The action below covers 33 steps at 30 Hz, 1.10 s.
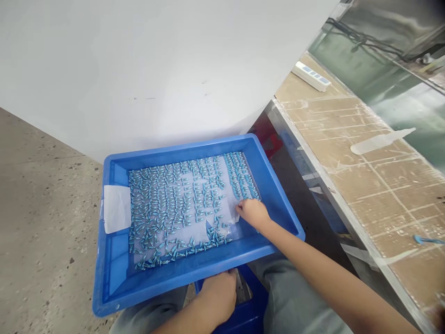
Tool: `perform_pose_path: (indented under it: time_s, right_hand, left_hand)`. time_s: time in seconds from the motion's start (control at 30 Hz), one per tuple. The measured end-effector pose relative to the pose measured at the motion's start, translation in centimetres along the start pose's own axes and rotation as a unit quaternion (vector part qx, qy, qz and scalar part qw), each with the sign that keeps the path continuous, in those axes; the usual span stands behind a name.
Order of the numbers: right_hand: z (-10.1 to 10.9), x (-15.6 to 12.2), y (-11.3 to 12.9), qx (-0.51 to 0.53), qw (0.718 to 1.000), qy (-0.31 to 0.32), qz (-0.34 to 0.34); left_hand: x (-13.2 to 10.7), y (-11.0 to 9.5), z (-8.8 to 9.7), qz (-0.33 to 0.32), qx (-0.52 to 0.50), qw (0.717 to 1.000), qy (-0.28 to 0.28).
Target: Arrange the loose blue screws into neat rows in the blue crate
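A blue plastic tray (181,273) holds many small blue parts with silvery shafts (167,195), most of them lined up in rows on a whitish sheet (227,199). Over the tray's right side is my right hand (253,213), its fingers curled together just below a separate block of rows (239,174). Whatever those fingers pinch, if anything, is hidden. My left hand (218,297) is closed below the tray's near rim, above a blue plastic frame (243,315). I cannot tell what its curled fingers grip. Loose parts (213,236) lie jumbled along the near side.
A tall white panel (167,79) stands directly behind the tray. To the right runs a tape-marked cardboard-covered bench (368,153) with a white power strip (311,75) and a small blue item (426,240). White paper (117,208) covers part of the tray's left wall.
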State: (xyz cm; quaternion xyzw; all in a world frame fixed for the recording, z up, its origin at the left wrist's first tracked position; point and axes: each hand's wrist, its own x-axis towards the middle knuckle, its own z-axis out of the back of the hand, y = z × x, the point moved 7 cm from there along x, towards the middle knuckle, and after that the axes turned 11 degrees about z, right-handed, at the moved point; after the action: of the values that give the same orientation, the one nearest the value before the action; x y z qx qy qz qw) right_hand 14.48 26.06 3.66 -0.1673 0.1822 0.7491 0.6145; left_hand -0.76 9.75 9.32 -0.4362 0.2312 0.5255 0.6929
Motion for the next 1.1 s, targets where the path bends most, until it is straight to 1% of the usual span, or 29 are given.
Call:
perform_pose_path:
  time_s: [0.3,0.43,0.57,0.67,0.9,1.1]
  right_hand:
    - [0.6,0.1,-0.7,0.007,0.999,-0.033,-0.02]
    - [1.1,0.1,-1.8,0.031,0.997,-0.056,-0.038]
    - [1.4,0.8,-2.7,0.054,0.995,-0.063,-0.06]
    - [1.3,1.5,-2.8,0.066,0.994,-0.061,-0.066]
    - [0.9,2.0,-2.4,0.072,0.994,-0.059,-0.064]
    - [1.2,1.8,-2.4,0.076,0.993,-0.062,-0.063]
  left_hand:
    - [0.0,0.0,0.1,0.006,-0.018,1.0,0.005]
    - [0.1,0.1,-0.1,0.008,-0.02,1.0,0.011]
    - [0.3,0.2,-0.6,0.006,-0.017,1.0,0.008]
    - [0.4,0.2,-0.7,0.006,-0.02,1.0,0.009]
    - [0.0,0.2,0.0,0.005,-0.017,1.0,0.005]
    - [0.4,0.3,-0.7,0.0,-0.006,1.0,0.002]
